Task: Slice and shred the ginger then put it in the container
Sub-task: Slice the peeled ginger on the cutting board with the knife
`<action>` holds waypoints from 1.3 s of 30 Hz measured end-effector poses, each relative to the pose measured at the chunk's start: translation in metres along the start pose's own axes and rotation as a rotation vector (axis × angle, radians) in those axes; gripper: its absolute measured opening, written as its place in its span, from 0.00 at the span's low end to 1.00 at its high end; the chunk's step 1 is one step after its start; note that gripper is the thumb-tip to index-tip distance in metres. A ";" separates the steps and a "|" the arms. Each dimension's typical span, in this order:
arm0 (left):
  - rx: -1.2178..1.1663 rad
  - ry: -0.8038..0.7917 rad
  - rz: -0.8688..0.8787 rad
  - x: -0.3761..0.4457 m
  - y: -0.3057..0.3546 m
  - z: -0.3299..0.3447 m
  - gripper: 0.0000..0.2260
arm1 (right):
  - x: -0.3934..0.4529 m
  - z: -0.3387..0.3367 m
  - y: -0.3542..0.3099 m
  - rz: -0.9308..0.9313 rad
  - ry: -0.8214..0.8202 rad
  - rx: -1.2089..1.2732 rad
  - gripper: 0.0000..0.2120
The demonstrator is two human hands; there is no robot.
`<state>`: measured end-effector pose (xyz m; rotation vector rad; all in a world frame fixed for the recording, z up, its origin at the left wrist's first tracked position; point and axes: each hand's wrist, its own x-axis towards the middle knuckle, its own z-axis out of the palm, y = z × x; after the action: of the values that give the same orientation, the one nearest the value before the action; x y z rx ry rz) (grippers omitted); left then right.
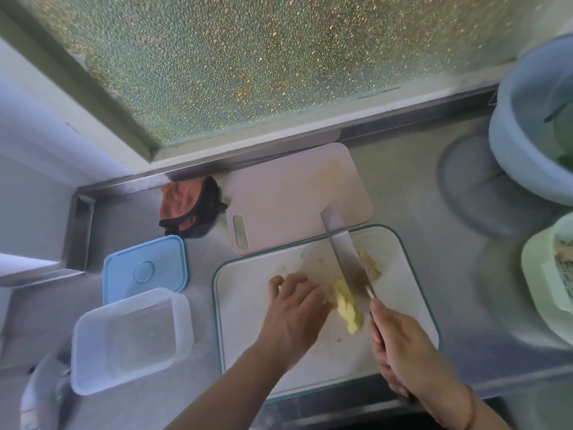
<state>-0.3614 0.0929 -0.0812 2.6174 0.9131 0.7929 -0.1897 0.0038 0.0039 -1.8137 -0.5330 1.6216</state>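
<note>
two cutting boards (322, 305), one knife (347, 259); one container (130, 339)

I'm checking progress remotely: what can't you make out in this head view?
- Left hand fingertips: hidden by its own back, so contact with the ginger is unclear.
- Knife handle: wrapped in the right hand.
- Green tub contents: cut off by the right edge.
- Cut pieces: blurred.

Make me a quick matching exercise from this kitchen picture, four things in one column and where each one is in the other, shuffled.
Things:
1. knife
2. blue lid
3. clear container
4. ginger

Places:
A. on the counter, near side of the blue lid
B. on the white cutting board, beside the left hand
C. held in the right hand
D. on the counter, just below the orange cloth

Pairs: 1-C, 2-D, 3-A, 4-B
</note>
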 end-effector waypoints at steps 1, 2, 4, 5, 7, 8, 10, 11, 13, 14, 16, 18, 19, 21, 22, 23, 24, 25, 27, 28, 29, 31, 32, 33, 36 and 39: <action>-0.026 0.024 -0.086 0.010 0.001 0.004 0.09 | 0.000 -0.005 -0.001 -0.013 0.031 0.009 0.24; -0.046 0.035 -0.175 0.023 0.001 0.009 0.09 | 0.001 -0.009 -0.001 -0.014 0.058 0.030 0.24; -0.101 0.024 -0.356 0.052 0.001 0.019 0.07 | 0.003 -0.018 -0.003 -0.002 0.095 0.075 0.23; -0.130 0.009 -0.420 0.065 0.002 0.023 0.07 | 0.004 -0.021 -0.004 0.002 0.106 0.088 0.23; -0.141 -0.049 -0.455 0.084 0.003 0.033 0.06 | 0.006 -0.028 -0.005 0.015 0.113 0.101 0.23; -0.119 -0.084 -0.442 0.089 0.004 0.037 0.06 | 0.006 -0.030 -0.006 0.029 0.108 0.095 0.23; -0.070 -0.126 -0.393 0.095 0.003 0.042 0.06 | 0.007 -0.034 -0.008 0.054 0.087 0.072 0.23; -0.051 -0.126 -0.360 0.096 0.002 0.044 0.06 | 0.007 -0.036 -0.008 0.057 0.080 0.070 0.23; -0.030 -0.108 -0.296 0.094 0.000 0.046 0.06 | 0.005 -0.036 -0.011 0.048 0.074 0.075 0.23; -0.034 -0.103 -0.271 0.093 -0.001 0.046 0.07 | 0.005 -0.036 -0.012 0.041 0.074 0.073 0.23; -0.057 -0.102 -0.245 0.092 -0.002 0.040 0.11 | 0.004 -0.034 -0.015 0.037 0.066 0.067 0.23; -0.115 -0.099 -0.324 0.086 -0.008 0.026 0.16 | 0.003 -0.032 -0.015 0.006 0.066 0.048 0.23; -0.150 -0.079 -0.387 0.079 -0.013 0.016 0.17 | 0.002 -0.030 -0.013 -0.032 0.073 0.008 0.24; -0.162 -0.017 -0.444 0.057 -0.024 -0.004 0.16 | 0.001 -0.022 -0.006 -0.118 0.075 -0.122 0.24; -0.146 -0.003 -0.421 0.043 -0.027 -0.013 0.14 | -0.001 -0.017 -0.001 -0.141 0.065 -0.162 0.24; -0.137 -0.004 -0.364 0.028 -0.027 -0.021 0.13 | -0.003 -0.012 0.005 -0.146 0.046 -0.167 0.24; -0.140 -0.025 -0.294 0.015 -0.026 -0.026 0.14 | -0.006 -0.005 0.011 -0.139 0.024 -0.161 0.24; -0.148 -0.064 -0.229 0.004 -0.023 -0.028 0.15 | -0.009 0.001 0.016 -0.129 0.005 -0.159 0.23; -0.147 -0.161 -0.148 -0.010 -0.018 -0.025 0.18 | -0.011 0.010 0.026 -0.112 0.001 -0.178 0.23; -0.135 -0.185 -0.133 -0.015 -0.016 -0.023 0.18 | -0.012 0.013 0.031 -0.109 0.015 -0.202 0.23; -0.122 -0.186 -0.127 -0.018 -0.016 -0.020 0.16 | -0.012 0.016 0.035 -0.106 0.025 -0.224 0.23; -0.112 -0.166 -0.143 -0.024 -0.016 -0.017 0.14 | -0.010 0.019 0.041 -0.084 0.012 -0.232 0.23; -0.112 -0.161 -0.160 -0.027 -0.017 -0.016 0.15 | -0.009 0.020 0.044 -0.064 -0.002 -0.232 0.24; -0.113 -0.156 -0.175 -0.029 -0.017 -0.016 0.16 | -0.009 0.022 0.046 -0.042 -0.010 -0.233 0.24; -0.107 -0.148 -0.187 -0.034 -0.019 -0.017 0.16 | -0.008 0.025 0.046 0.000 -0.016 -0.231 0.26; -0.089 -0.144 -0.153 -0.036 -0.023 -0.016 0.16 | -0.011 0.023 0.041 0.077 0.013 -0.122 0.25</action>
<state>-0.4054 0.0882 -0.0922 2.4568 0.9979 0.5850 -0.2188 -0.0284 -0.0178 -1.9541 -0.5735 1.6592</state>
